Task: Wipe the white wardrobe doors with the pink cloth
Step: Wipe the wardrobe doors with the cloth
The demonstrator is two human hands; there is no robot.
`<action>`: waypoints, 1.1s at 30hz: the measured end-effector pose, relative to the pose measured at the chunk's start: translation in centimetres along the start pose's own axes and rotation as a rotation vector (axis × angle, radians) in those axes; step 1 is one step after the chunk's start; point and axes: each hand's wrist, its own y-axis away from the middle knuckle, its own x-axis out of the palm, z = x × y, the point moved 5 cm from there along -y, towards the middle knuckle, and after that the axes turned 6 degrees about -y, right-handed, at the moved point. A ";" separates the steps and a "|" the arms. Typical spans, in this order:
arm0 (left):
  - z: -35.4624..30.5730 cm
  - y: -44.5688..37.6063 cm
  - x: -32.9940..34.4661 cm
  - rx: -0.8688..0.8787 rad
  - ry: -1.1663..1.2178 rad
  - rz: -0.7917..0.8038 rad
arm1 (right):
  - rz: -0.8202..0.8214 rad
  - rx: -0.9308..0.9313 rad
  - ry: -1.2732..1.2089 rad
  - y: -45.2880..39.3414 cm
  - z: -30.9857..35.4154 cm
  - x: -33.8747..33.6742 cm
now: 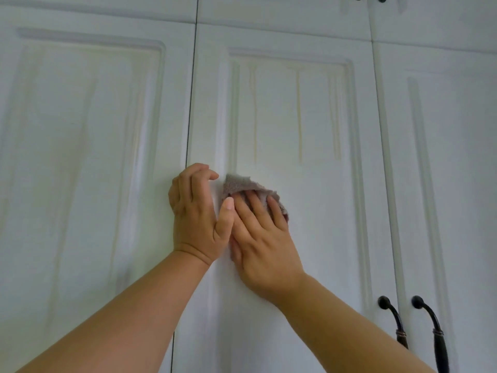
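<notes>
Streaks (pixel 298 114) down white wardrobe door (pixel 282 305)

Door panel (pixel 290 117) above hands bare; dark handles (pixel 414 324) protrude lower right.

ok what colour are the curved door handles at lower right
Dark, near-black handles, with a coppery band; the head view shows them.

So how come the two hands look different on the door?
The right hand lies flat with straight fingers, pressing the pink cloth against the middle door. The left hand has curled fingers, holds no cloth, and sits at that door's left edge. Both are bare, raised to the same door, side by side.
</notes>
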 end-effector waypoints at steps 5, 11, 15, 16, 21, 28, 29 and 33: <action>-0.1 0.2 0.5 0.040 -0.104 0.058 | 0.002 0.025 0.084 -4.2 -5.7 -1.9; 0.3 0.1 0.6 -0.033 -0.028 0.071 | -0.196 0.528 0.053 -8.8 -5.1 -1.1; 0.3 0.0 0.7 -0.044 -0.029 0.092 | 0.013 0.108 0.085 -7.5 -3.7 -0.9; 0.2 0.1 0.7 -0.037 -0.033 0.099 | 0.037 0.038 0.092 -7.1 -4.8 -1.4; 0.0 0.1 0.6 -0.024 0.012 0.079 | -0.096 0.326 0.117 -8.7 -8.4 -2.7; 0.2 0.0 -0.1 -0.108 0.090 0.030 | 0.000 0.157 0.087 -5.0 0.6 0.4; 0.3 0.0 0.0 -0.114 0.099 0.027 | 0.026 0.106 0.096 -4.9 0.6 0.4; 0.6 0.1 0.4 -0.119 0.102 0.036 | 0.047 0.118 0.101 -9.5 -1.5 -0.1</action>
